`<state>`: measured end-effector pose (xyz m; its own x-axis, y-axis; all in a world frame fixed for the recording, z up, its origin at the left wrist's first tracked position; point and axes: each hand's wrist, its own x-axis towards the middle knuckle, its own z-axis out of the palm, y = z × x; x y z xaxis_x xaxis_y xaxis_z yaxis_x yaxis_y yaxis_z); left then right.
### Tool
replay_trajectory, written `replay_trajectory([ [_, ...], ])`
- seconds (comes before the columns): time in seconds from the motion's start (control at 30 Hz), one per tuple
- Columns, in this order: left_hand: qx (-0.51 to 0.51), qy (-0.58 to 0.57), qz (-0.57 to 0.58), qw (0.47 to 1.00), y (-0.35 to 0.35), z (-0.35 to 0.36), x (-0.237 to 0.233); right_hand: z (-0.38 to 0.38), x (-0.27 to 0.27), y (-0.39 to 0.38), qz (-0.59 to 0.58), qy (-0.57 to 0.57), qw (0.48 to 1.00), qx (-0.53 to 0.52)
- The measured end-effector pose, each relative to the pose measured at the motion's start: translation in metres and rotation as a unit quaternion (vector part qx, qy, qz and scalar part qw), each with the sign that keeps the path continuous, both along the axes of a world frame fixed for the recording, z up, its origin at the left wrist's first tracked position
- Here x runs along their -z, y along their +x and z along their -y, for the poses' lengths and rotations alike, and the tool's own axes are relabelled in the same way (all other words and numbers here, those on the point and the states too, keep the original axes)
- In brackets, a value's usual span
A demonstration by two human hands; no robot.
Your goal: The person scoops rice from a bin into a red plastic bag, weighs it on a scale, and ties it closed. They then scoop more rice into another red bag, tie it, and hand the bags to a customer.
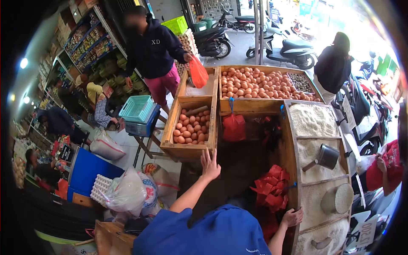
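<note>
My left hand (210,165) is raised just in front of the wooden egg box (187,149), with two fingers stretched up and apart and nothing in it. Brown eggs (191,129) fill that box, and a piece of wood lies among them. On the right, my right hand (292,217) rests on the wooden edge of the rice bin (314,199), its fingers laid along the rim. Metal scoops (328,156) stand in the rice compartments. Between my hands, a bunch of red plastic bags (273,189) hangs on the bin's inner side.
More eggs (259,85) lie in a wide wooden tray ahead, beside small speckled eggs (300,83). A person in a dark hoodie (155,49) holds an orange bag (198,72). Teal baskets (136,108) sit on a stool. Motorbikes (293,46) stand outside.
</note>
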<state>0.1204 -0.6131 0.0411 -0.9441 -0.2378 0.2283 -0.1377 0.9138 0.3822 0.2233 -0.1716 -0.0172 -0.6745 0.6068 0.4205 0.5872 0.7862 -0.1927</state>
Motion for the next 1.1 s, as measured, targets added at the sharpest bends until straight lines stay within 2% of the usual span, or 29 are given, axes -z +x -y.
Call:
replay_trajectory([
  [0.13,-0.041,-0.028,-0.014,0.999,-0.041,0.029,-0.007,0.000,0.007,-0.003,-0.009,0.018,1.000,-0.001],
  [0.2,-0.053,-0.049,0.068,0.995,-0.056,0.041,-0.010,-0.005,0.016,-0.001,0.004,0.048,0.999,0.002],
  [0.33,-0.031,-0.063,0.253,0.965,-0.067,0.048,0.008,-0.001,0.001,0.002,0.038,0.020,0.999,-0.009],
  [0.4,-0.031,-0.099,0.293,0.951,-0.069,0.045,0.010,-0.002,0.002,-0.001,0.038,0.016,0.999,0.006],
  [0.67,-0.045,-0.110,0.384,0.916,-0.077,0.036,0.002,0.011,-0.021,0.002,-0.005,-0.070,0.997,-0.027],
  [0.73,-0.052,-0.109,0.413,0.903,-0.083,0.035,0.000,0.029,-0.027,0.003,-0.105,0.014,0.982,-0.158],
  [0.77,-0.060,-0.108,0.437,0.891,-0.086,0.035,-0.002,0.042,-0.025,0.006,-0.116,-0.019,0.963,-0.244],
  [0.83,-0.056,-0.110,0.471,0.873,-0.093,0.035,-0.008,0.066,0.002,0.017,-0.034,-0.177,0.914,-0.365],
  [0.9,-0.051,-0.115,0.517,0.847,-0.099,0.037,-0.013,0.078,0.043,0.035,0.172,-0.284,0.835,-0.439],
  [0.93,-0.053,-0.117,0.520,0.845,-0.101,0.037,-0.015,0.079,0.076,0.052,0.270,-0.248,0.819,-0.442],
  [0.97,-0.050,-0.116,0.530,0.838,-0.103,0.037,-0.016,0.078,0.086,0.063,0.407,-0.231,0.769,-0.435],
  [1.03,-0.047,-0.122,0.546,0.828,-0.102,0.037,-0.014,0.048,0.166,0.127,0.475,-0.044,0.733,-0.485],
  [1.07,-0.044,-0.120,0.544,0.829,-0.101,0.036,-0.014,0.031,0.217,0.148,0.648,-0.213,0.678,-0.273],
  [1.1,-0.047,-0.116,0.539,0.833,-0.103,0.035,-0.016,-0.014,0.304,0.202,0.702,-0.001,0.615,-0.359],
])
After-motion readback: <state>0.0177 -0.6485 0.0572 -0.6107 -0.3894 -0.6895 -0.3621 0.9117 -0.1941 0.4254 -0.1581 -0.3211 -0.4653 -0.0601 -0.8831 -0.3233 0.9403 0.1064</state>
